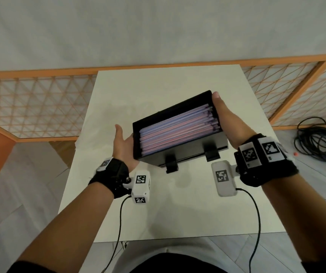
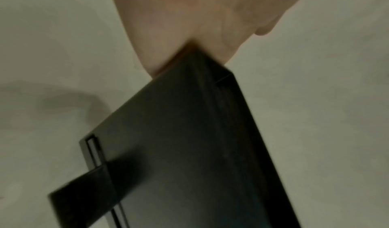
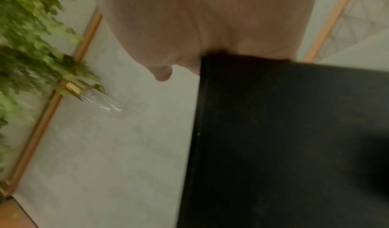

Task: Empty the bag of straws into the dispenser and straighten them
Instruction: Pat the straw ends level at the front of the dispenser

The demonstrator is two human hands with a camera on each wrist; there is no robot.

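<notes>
The black straw dispenser (image 1: 195, 147) is lifted off the white table (image 1: 158, 209) and tilted, its open top facing me. Pink and purple straws (image 1: 177, 129) lie packed lengthwise inside, their right ends a little uneven. My left hand (image 1: 123, 143) holds the box's left end, thumb raised and fingers hidden behind it. My right hand (image 1: 224, 115) holds the right end with the thumb along the rim. The left wrist view shows my left hand (image 2: 179, 15) against the dispenser (image 2: 189, 148). The right wrist view shows my right hand (image 3: 200, 15) on the dispenser (image 3: 294, 131). No bag is in view.
An orange-framed lattice screen (image 1: 40, 105) runs behind the table. A coil of black cable (image 1: 319, 142) lies on the floor at the right. A green plant (image 3: 31, 40) and a clear glass vessel (image 3: 99, 100) show blurred in the right wrist view.
</notes>
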